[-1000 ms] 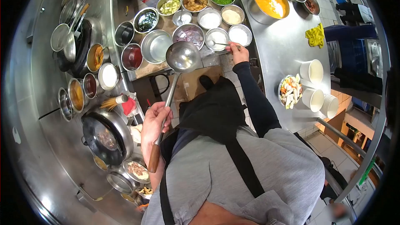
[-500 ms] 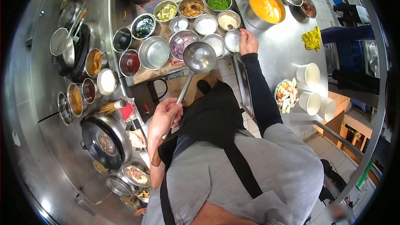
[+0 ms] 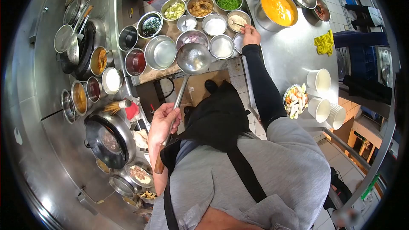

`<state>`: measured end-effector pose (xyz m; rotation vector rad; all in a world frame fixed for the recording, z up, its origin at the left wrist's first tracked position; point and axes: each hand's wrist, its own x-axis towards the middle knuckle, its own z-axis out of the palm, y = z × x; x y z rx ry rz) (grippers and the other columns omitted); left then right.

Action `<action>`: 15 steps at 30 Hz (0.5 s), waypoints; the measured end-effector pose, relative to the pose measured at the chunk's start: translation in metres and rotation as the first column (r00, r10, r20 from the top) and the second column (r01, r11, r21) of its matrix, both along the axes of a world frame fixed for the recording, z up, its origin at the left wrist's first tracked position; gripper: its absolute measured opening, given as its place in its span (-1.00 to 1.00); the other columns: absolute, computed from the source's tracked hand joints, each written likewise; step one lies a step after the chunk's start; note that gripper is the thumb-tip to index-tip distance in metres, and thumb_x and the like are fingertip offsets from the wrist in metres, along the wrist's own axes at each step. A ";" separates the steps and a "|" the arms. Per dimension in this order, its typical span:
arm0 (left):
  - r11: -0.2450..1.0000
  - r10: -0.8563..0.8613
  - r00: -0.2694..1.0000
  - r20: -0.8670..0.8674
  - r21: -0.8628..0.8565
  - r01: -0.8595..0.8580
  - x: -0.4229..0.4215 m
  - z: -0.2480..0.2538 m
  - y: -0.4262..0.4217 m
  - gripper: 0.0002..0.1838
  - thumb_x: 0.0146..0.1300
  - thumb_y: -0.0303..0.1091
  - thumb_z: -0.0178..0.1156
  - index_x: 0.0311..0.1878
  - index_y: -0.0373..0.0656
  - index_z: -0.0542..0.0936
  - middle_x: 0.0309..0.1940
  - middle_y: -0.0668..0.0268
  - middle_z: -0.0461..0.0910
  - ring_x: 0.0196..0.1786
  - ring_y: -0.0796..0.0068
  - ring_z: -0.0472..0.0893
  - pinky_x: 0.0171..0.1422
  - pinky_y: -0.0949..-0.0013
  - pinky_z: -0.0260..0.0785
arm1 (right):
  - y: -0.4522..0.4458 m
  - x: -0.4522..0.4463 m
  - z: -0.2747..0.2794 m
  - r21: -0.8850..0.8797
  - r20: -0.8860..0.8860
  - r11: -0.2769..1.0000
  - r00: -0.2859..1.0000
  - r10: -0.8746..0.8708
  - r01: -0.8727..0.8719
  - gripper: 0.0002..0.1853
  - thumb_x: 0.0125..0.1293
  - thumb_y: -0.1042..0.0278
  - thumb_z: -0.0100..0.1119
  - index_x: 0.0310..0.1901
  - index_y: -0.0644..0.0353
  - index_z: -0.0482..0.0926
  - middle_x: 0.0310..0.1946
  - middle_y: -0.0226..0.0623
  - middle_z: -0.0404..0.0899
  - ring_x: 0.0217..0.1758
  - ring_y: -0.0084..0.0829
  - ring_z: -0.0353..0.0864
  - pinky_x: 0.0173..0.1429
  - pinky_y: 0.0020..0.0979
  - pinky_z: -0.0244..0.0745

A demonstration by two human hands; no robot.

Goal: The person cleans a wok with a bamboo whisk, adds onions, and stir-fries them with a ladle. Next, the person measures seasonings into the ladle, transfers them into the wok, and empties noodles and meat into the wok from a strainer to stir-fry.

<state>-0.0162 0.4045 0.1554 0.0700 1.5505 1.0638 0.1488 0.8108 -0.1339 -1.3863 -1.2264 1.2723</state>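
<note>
My left hand (image 3: 165, 121) is closed around the shaft of a large steel ladle (image 3: 194, 58) with a wooden grip. The ladle's bowl hangs just in front of a bowl of chopped purple onion (image 3: 191, 38) and partly covers it. My right hand (image 3: 250, 35) pinches the handle of a small spoon (image 3: 239, 24). The spoon is over a steel bowl of pale beige powder (image 3: 237, 15); how deep its tip sits I cannot tell. Nearby stand bowls of white granules (image 3: 222, 47) and white powder (image 3: 214, 25), and one partly hidden under my right wrist.
A pot of orange liquid (image 3: 279, 9) stands on the steel table at right, with a yellow cloth (image 3: 324, 42), cut vegetables (image 3: 295, 101) and paper tubs (image 3: 318, 81). At left, a wok (image 3: 108, 140) holding some food sits on the range. A steel pot of clear liquid (image 3: 160, 53) is ahead.
The ladle has shifted a little left with my left hand. My right hand has moved slightly towards the beige powder bowl with the spoon. The whole view has shifted slightly.
</note>
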 end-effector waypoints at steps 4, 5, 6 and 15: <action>1.000 -0.001 1.000 -0.006 0.017 0.001 -0.005 -0.005 0.007 -0.75 0.54 -0.40 0.20 0.13 -0.36 0.49 -0.40 0.33 0.57 -0.52 0.67 0.41 -0.59 0.55 0.20 | 0.008 0.020 0.013 -0.280 -0.297 0.960 0.948 -0.114 0.028 -0.72 0.59 0.37 0.02 0.09 0.36 0.64 -0.24 -0.12 0.80 -0.37 -0.47 0.74 -0.30 -0.49 0.59; 1.000 -0.006 1.000 -0.009 0.024 0.006 -0.006 -0.008 0.009 -0.74 0.54 -0.40 0.20 0.13 -0.37 0.48 -0.40 0.33 0.57 -0.52 0.67 0.40 -0.59 0.55 0.20 | 0.012 0.027 0.014 -0.339 -0.359 0.941 0.925 -0.122 -0.008 -0.72 0.59 0.37 0.02 0.13 0.34 0.61 -0.22 -0.11 0.80 -0.39 -0.47 0.74 -0.37 -0.50 0.56; 0.999 -0.005 1.000 -0.004 0.036 0.005 -0.007 -0.011 0.011 -0.74 0.54 -0.40 0.20 0.12 -0.37 0.48 -0.39 0.33 0.57 -0.52 0.67 0.40 -0.59 0.55 0.19 | 0.013 0.034 0.015 -0.348 -0.372 0.937 0.920 -0.125 -0.014 -0.71 0.59 0.37 0.01 0.14 0.34 0.61 -0.21 -0.11 0.80 -0.38 -0.47 0.74 -0.37 -0.51 0.56; 0.995 -0.069 0.997 0.027 0.075 0.067 -0.011 -0.023 0.044 -0.74 0.55 -0.37 0.20 0.13 -0.35 0.49 -0.40 0.32 0.56 -0.51 0.66 0.42 -0.56 0.54 0.21 | -0.052 0.039 0.122 0.029 -0.192 0.979 0.960 0.202 -0.201 -0.72 0.61 0.33 0.06 0.09 0.31 0.69 -0.19 -0.19 0.81 -0.32 -0.52 0.72 -0.20 -0.55 0.56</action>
